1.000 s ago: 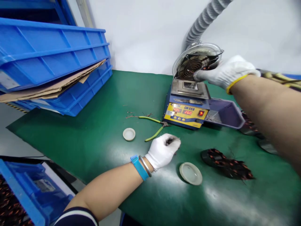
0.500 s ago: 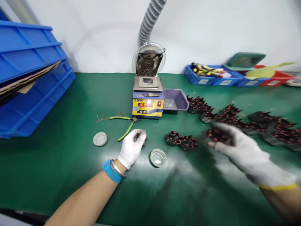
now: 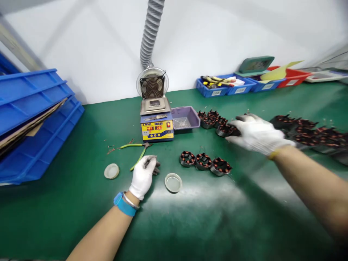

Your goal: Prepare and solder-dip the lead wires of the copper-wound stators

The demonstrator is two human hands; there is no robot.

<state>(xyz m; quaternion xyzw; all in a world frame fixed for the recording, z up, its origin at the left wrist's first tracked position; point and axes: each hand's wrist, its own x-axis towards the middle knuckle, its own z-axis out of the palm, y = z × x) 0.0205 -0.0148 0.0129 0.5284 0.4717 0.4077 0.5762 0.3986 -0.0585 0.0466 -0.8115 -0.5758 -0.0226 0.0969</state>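
My left hand (image 3: 143, 175), in a white glove, is closed in a pinch beside the green-handled cutters (image 3: 139, 156). A thin greyish edge shows at its fingertips, too small to name. To its right sits a small round dish (image 3: 173, 182); another pale dish (image 3: 111, 171) lies to its left. My gloved right hand (image 3: 255, 134) has its thumb and fingers around the right side of a motor stator (image 3: 225, 130) with copper windings, which still rests on the table. In front of it stand three stators in a row, the nearest being the right-hand stator (image 3: 220, 166).
A yellow-and-blue solder pot (image 3: 157, 130) stands under a fan and grey duct (image 3: 152, 29). Beside it is a purple tray (image 3: 190, 115). More stators (image 3: 312, 134) lie at right. Blue bins (image 3: 214, 91) line the wall; large blue crates (image 3: 35, 152) stand at left.
My right hand has set a stator down at the right end of the row and moved back to another one. The left hand keeps its pinch. The view has shifted right.
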